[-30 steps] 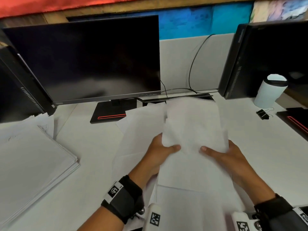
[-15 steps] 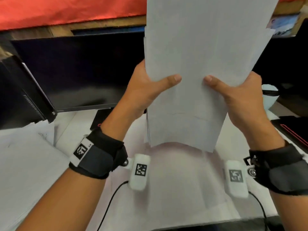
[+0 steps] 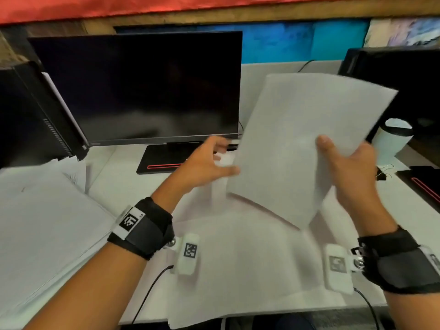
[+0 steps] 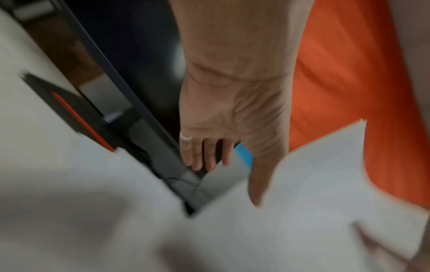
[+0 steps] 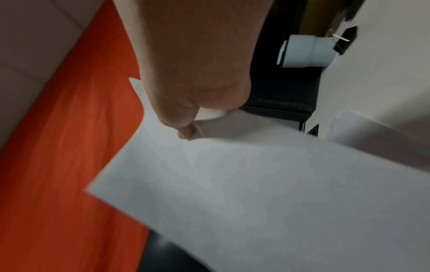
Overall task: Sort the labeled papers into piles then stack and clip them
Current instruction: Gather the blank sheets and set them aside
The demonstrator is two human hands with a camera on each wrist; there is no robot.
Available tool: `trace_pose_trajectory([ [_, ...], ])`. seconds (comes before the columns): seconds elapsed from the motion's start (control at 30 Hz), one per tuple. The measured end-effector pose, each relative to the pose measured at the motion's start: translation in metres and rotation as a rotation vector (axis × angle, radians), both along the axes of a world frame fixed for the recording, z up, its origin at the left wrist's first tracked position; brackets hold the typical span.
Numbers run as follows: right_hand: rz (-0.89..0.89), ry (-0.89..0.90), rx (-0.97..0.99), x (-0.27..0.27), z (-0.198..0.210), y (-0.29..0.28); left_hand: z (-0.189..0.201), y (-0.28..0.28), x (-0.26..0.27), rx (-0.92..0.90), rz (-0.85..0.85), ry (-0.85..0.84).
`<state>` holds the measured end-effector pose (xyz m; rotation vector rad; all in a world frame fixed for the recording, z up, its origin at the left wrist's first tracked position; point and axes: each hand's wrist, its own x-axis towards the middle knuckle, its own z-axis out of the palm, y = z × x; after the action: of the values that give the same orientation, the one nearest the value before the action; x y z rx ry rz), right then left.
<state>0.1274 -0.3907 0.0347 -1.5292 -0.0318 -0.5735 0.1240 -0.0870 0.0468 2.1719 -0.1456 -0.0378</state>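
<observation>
A sheaf of white papers (image 3: 297, 144) hangs tilted above the desk; the same papers (image 5: 256, 184) fill the right wrist view. My right hand (image 3: 345, 163) pinches its right edge, thumb on the front and fingers hidden behind. My left hand (image 3: 214, 160) is just left of the sheaf with fingers straight and spread. In the left wrist view that left hand (image 4: 221, 147) has its thumb at the edge of the papers (image 4: 314, 193) and grips nothing. More loose sheets (image 3: 238, 258) lie on the desk below. A black binder clip (image 3: 383, 171) sits at the right.
A thick paper pile (image 3: 42, 222) lies at the left of the desk. A dark monitor (image 3: 142, 86) stands behind and a second screen (image 3: 404, 75) at the right. A white cup (image 3: 392, 139) stands beside the clip. Cables trail from both wrists.
The sheaf came down from upright in front of my face and tilted right. My left hand let go of it; my right hand alone holds it now.
</observation>
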Motion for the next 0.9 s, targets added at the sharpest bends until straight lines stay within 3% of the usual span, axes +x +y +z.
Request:
trace_pose_trajectory([
  [0.1, -0.142, 0.083, 0.109, -0.008, -0.016, -0.037, -0.056, 0.015, -0.02, 0.487, -0.182, 0.224],
  [0.17, -0.153, 0.239, 0.165, -0.021, -0.036, -0.055, -0.086, 0.015, -0.035, 0.635, -0.253, 0.271],
  [0.23, -0.161, 0.413, 0.227, -0.033, -0.058, -0.067, -0.104, 0.012, -0.045, 0.717, -0.256, 0.214],
  [0.4, -0.126, 0.655, 0.328, -0.048, -0.092, -0.071, -0.108, 0.006, -0.044, 0.559, -0.126, 0.273],
  [0.47, -0.095, 0.667, 0.308, -0.046, -0.096, -0.068, -0.112, 0.009, -0.038, 0.468, -0.067, 0.29],
  [0.6, -0.021, 0.642, 0.252, -0.044, -0.098, -0.053, -0.121, 0.017, -0.033, 0.068, 0.195, 0.272],
  [0.67, 0.004, 0.623, 0.234, -0.04, -0.103, -0.042, -0.121, 0.018, -0.032, -0.008, 0.278, 0.28],
  [0.77, 0.02, 0.616, 0.116, -0.031, -0.109, -0.02, -0.123, 0.017, -0.028, 0.075, 0.302, 0.338],
  [0.83, 0.013, 0.622, 0.003, -0.021, -0.114, -0.007, -0.12, 0.016, -0.025, 0.251, 0.356, 0.322],
  [0.9, -0.032, 0.68, -0.288, -0.008, -0.116, 0.001, -0.113, 0.02, -0.022, 0.443, 0.47, 0.342],
])
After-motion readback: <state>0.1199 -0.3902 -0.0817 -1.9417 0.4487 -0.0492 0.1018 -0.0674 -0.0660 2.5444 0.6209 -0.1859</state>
